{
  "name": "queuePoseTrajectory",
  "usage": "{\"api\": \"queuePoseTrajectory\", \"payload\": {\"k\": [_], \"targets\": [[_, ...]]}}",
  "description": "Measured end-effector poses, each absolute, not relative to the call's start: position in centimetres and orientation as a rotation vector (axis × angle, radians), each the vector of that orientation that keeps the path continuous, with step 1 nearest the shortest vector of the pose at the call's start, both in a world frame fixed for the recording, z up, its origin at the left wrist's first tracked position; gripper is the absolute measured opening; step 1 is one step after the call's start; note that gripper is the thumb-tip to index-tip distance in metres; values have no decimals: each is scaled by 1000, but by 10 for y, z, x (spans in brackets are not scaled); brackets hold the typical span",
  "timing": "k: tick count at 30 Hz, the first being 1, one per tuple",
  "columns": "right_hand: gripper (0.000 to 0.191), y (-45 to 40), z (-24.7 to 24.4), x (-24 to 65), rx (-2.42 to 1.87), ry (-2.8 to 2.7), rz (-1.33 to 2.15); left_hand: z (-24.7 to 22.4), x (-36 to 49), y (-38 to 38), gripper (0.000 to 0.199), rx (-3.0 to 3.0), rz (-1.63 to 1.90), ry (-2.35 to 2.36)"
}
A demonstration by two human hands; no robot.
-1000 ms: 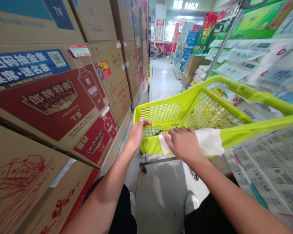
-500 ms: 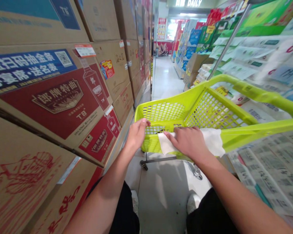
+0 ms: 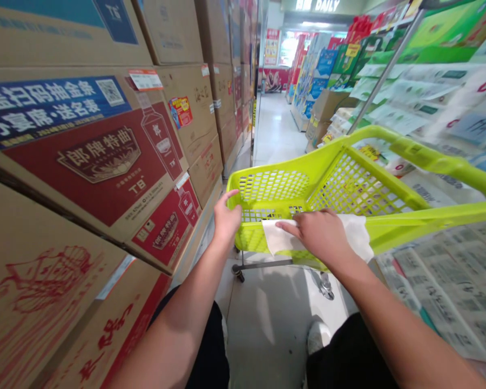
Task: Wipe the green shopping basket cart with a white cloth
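Note:
A lime-green plastic shopping cart (image 3: 273,178) stands sideways before me, its handle bar toward the right. My left hand (image 3: 227,217) grips the near left corner of the basket rim, thumb and index finger parted around the edge. Over the near long rim is draped a white wipe (image 3: 357,233), its ends hanging on the outside. On top of it my right hand (image 3: 322,233) presses down, fingers curled over the rim and partly hidden inside the basket. I cannot tell whether the wipe is paper or cloth.
Stacked cardboard cartons (image 3: 105,156) rise close on the left. White packs of tissue (image 3: 437,102) line the right side, behind and below the cart. Cart casters (image 3: 238,273) rest on the tiled floor near my shoes (image 3: 318,336). An aisle (image 3: 276,127) runs ahead.
My left hand has shifted slightly on the corner, and its index finger and thumb are now spread apart. My right hand has moved slightly right along the rim on the wipe.

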State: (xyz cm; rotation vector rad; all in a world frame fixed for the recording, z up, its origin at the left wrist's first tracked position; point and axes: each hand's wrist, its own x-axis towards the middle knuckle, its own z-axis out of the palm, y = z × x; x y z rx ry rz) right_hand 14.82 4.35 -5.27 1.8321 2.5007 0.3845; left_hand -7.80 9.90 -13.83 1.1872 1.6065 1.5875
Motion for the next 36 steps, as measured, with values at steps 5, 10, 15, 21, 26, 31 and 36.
{"api": "queuePoseTrajectory", "payload": {"k": [5,10,15,21,26,31,36], "targets": [[70,47,-61,112,1758,2642,266,-135,-81,89,52,1145,1562,1586],[54,43,-76,82,1575,2882,240,-138,-87,84,46,1119,1553,1549],[41,45,-82,92,1451,2991,274,-135,-91,82,40,916,1585,1461],[56,45,-66,137,1684,2766,363,-134,-95,83,22,1038,1640,1474],[64,44,-54,170,1781,2652,430,-136,-91,86,31,927,1674,1497],[55,44,-59,170,1721,2683,410,-141,-74,85,35,879,1734,1430],[48,47,-75,128,1656,2842,257,-134,-59,80,27,859,1724,1332]]}}
